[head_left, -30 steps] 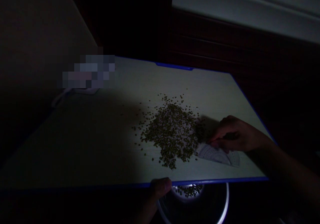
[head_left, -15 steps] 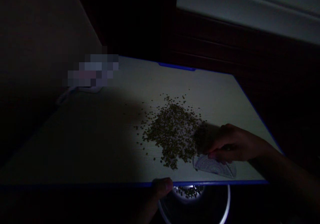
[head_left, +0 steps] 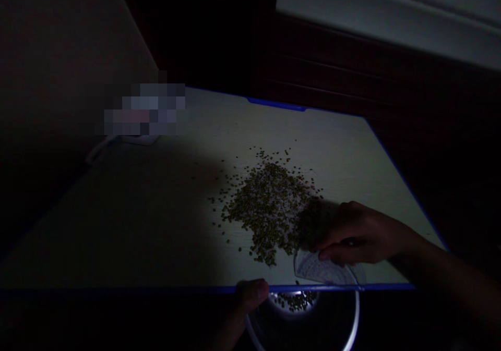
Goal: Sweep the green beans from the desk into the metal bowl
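A heap of small green mung beans [head_left: 266, 207] lies on a pale wood-grain board [head_left: 313, 137] with a blue edge, with loose beans scattered around it. My right hand [head_left: 358, 233] pinches a fan-shaped printed sheet [head_left: 319, 268] at the heap's lower right, and its fingers touch the heap's edge. My left hand [head_left: 252, 296] grips the board's front edge. Below that edge sits a round bowl with a pale metal rim [head_left: 355, 314], holding some beans [head_left: 295, 301]. The board hides part of the bowl.
A white cable and plug [head_left: 141, 140] lie at the board's far left corner, beside a pixelated patch [head_left: 144, 110]. Dark drawers [head_left: 332, 69] stand behind the board, with a pale ledge [head_left: 391, 12] above. A wall [head_left: 66, 80] rises at left.
My right hand and the sheet have moved toward the board's front edge, and the sheet now reaches it. The heap's lower right side has shifted slightly. My left hand has stayed in place.
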Tool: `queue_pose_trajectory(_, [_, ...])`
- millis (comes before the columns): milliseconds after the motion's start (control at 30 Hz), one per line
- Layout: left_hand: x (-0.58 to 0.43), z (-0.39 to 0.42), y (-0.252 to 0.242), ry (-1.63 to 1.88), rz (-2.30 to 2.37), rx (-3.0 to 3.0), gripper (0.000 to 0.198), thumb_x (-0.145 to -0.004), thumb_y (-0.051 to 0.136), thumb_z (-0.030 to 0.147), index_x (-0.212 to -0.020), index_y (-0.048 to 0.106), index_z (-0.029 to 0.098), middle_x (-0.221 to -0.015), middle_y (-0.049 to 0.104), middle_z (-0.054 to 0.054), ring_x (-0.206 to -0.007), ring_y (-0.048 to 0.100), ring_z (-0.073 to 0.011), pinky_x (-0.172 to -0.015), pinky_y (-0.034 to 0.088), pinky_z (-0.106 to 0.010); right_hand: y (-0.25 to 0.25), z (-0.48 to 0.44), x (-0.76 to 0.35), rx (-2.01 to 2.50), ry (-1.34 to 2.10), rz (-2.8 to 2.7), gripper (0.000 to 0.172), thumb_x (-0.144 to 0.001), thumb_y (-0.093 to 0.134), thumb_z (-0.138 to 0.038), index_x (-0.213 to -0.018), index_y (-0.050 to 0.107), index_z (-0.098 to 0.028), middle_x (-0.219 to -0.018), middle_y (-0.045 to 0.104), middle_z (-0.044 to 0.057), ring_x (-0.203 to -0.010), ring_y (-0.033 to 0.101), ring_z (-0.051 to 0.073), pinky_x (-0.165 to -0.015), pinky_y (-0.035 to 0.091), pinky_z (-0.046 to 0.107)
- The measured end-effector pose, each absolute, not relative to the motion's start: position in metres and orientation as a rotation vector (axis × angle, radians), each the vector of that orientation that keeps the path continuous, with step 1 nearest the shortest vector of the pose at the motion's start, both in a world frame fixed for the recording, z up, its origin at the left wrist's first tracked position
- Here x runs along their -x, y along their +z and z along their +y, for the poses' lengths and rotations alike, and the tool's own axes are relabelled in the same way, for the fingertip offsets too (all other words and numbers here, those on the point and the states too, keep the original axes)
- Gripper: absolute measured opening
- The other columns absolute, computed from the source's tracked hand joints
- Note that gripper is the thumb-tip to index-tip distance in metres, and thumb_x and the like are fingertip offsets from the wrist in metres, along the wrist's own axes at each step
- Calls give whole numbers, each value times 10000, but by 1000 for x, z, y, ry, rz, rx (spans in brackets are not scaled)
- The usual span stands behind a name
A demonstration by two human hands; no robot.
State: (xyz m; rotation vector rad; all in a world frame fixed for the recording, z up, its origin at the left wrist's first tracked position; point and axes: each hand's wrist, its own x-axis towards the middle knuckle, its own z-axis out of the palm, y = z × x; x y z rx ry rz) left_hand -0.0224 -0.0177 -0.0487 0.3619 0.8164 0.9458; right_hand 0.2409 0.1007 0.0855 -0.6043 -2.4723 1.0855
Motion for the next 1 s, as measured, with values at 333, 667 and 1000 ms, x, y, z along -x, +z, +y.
queue_pose_trajectory(333, [27, -13, -52, 869, 790, -470, 298, -901, 675, 495, -817, 708, 211, -862, 740, -44, -937, 703, -257, -851, 567, -411, 78, 99, -230, 486, 1012, -2471, 133, -959, 689, -218, -1041, 769, -151, -812, 813, 62, -754, 763, 116, -741, 574, 223])
queue_pose_trajectory(667, [45, 11, -49, 651, 675, -706, 235, -970, 667, 379, -1064, 689, 165, -1060, 702, -66, -883, 685, -211, -777, 594, -395, 82, 101, -243, 716, 807, -2368, 69, -911, 724, -190, -959, 773, -184, -593, 714, -23, -462, 572, 43, -488, 413, 180])
queue_pose_trajectory(1000, [42, 14, -52, 613, 657, -715, 203, -971, 668, 358, -1052, 699, 174, -1084, 705, -63, -905, 686, -216, -797, 597, -395, 79, 103, -242, 709, 774, -2423, 86, -927, 703, -182, -992, 759, -181, -662, 755, -11, -496, 606, 40, -519, 436, 172])
